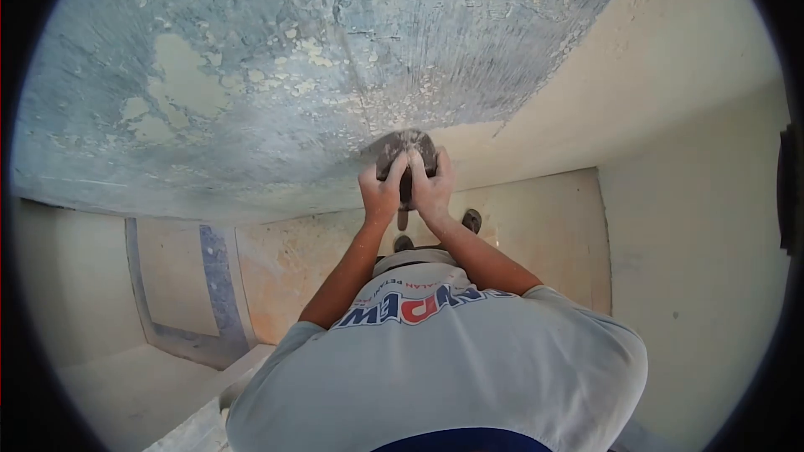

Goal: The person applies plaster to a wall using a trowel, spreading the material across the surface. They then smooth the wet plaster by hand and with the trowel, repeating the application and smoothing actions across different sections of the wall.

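Both of my hands grip a dark, dust-covered sanding block (408,144), pressed up at the lower part of the wall (276,25). My left hand (383,187) wraps its left side, thumb lying over the dusty face. On the right side, my right hand (430,184) mirrors that grip, and the two thumbs nearly meet in the middle. A narrow dark end hangs below the hands. Around the block the wall is blue-grey, with flaking pale patches and scratch marks. White dust coats my fingers.
Cream plaster (662,59) covers the wall to the right. Below lies a stained tan floor (310,259), where my shoes (471,220) stand. A doorway-like panel (176,276) is at the lower left, and a dark object (787,188) sits at the right edge.
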Tool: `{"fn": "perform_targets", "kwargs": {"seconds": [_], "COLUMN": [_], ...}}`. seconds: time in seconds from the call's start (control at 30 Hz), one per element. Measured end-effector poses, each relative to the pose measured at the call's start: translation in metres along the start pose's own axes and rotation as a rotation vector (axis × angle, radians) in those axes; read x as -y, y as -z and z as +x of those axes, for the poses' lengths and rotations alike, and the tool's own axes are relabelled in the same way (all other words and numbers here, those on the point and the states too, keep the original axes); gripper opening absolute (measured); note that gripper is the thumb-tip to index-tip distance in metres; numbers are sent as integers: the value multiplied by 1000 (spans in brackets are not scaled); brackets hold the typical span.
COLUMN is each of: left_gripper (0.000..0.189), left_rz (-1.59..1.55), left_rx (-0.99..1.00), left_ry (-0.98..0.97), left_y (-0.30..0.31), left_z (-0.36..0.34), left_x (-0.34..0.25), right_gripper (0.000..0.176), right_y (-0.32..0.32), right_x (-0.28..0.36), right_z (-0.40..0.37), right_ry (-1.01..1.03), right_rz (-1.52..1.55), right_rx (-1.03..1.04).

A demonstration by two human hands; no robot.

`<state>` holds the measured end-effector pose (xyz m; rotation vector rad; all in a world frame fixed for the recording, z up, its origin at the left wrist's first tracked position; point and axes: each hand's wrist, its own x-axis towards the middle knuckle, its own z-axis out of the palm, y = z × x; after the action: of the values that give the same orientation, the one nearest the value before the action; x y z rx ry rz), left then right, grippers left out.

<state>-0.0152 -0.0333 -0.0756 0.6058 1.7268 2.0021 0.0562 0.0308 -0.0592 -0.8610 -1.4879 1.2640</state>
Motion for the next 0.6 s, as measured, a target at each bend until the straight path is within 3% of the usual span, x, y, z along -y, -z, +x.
{"fn": "perform_targets", "kwargs": {"seconds": [0.07, 0.2, 0.27, 0.43, 0.6], "left_gripper": [23, 25, 21, 22, 21], "left_rz": [27, 16, -36, 0, -25], "left_rx": [-19, -21, 47, 40, 36], "left_ry": [-2, -7, 54, 16, 57], "left_y": [0, -3, -1, -7, -6], "left_z": [-4, 0, 2, 4, 1], "left_x": [16, -12, 5, -26, 12], "right_gripper": [22, 24, 24, 26, 25], "right_y": [7, 1, 3, 6, 9], "right_x": [-22, 17, -11, 15, -16], "right_z": [-11, 2, -5, 3, -8], "right_ry": [-59, -40, -50, -28, 19], "right_rz": [-79, -40, -2, -121, -95], "right_rx": [20, -32, -43, -41, -70]}}
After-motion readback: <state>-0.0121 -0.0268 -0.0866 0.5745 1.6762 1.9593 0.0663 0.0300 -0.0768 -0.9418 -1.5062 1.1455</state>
